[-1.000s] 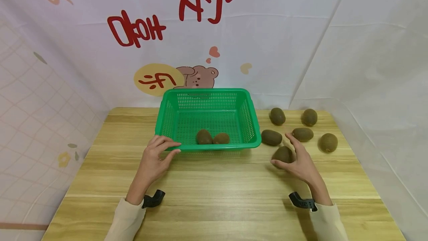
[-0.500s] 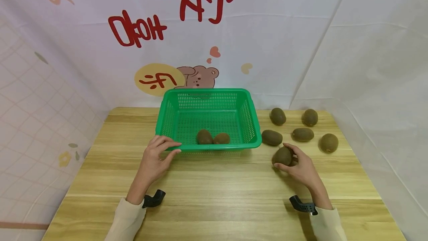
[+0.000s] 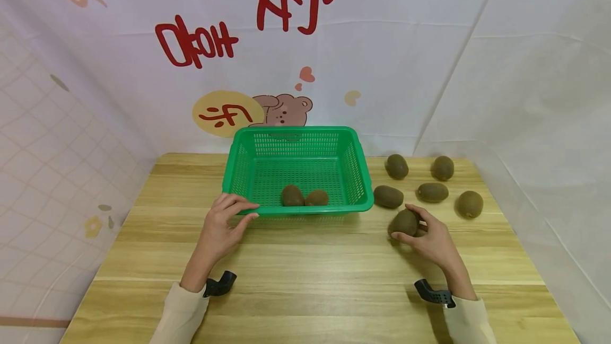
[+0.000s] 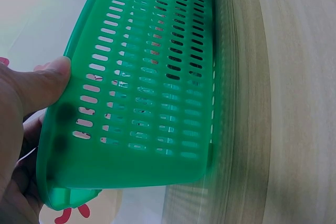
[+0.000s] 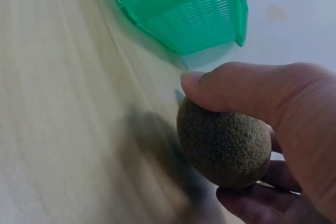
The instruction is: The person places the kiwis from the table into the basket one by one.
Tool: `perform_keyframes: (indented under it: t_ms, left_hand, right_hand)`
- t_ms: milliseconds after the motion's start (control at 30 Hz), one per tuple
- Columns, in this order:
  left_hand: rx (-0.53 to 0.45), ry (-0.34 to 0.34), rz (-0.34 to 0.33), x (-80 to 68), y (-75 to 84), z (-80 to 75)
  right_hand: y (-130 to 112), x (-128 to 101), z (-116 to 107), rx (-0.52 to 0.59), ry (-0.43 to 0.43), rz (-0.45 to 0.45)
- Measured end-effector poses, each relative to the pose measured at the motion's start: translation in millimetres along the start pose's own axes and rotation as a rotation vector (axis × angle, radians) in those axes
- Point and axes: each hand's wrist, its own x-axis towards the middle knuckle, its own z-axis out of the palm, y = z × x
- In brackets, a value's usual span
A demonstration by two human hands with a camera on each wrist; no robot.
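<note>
Now the printed white cloth (image 3: 406, 73) rises behind everything, and below it the wood-grain worktop (image 3: 310, 291) carries all that I am handling. Near the middle of its back edge sits the green basket (image 3: 305, 169), which has stayed put over the last second. My left hand (image 3: 220, 230) is the same as then, pinching the rim by the near left corner, thumb outside and fingers over the edge. What has changed is my right hand (image 3: 431, 238): a second ago it was spread wide around a fruit, and now it has narrowed until thumb and fingers grip that kiwi (image 3: 403, 222) from its near and far sides. I take that to mean this fruit is secured; the gap left between thumb and index is only as wide as the kiwi itself. It sits right of the basket, further toward the front edge than the other loose ones, and I cannot tell whether it has left the wood. Two kiwis (image 3: 293, 195) lie side by side in the basket, along its near wall. Five loose kiwis (image 3: 433, 192) lie toward the worktop's back right corner, one of them just beside the basket and another close to the right edge. Smallest of all, a black wrist mount (image 3: 431, 295) shows at my right cuff.
</note>
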Motion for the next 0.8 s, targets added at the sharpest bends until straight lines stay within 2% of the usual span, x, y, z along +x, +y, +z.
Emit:
perform_keyframes:
  t_ms: [300,567,800]
  left_hand:
    - [-0.004,0.005,0.004,0.6,0.6,-0.3]
    - [0.005,0.008,0.009,0.5,0.9,-0.1]
    - [-0.003,-0.025,-0.039,0.4,2.6,-2.1]
  right_hand:
    - [-10.8,0.8,-4.6,-0.02,0.029,-0.016]
    - [-21.5,3.6,-6.7,0.002,0.053,-0.076]
    - [-32.2,7.4,-8.4,0.022,0.069,-0.111]
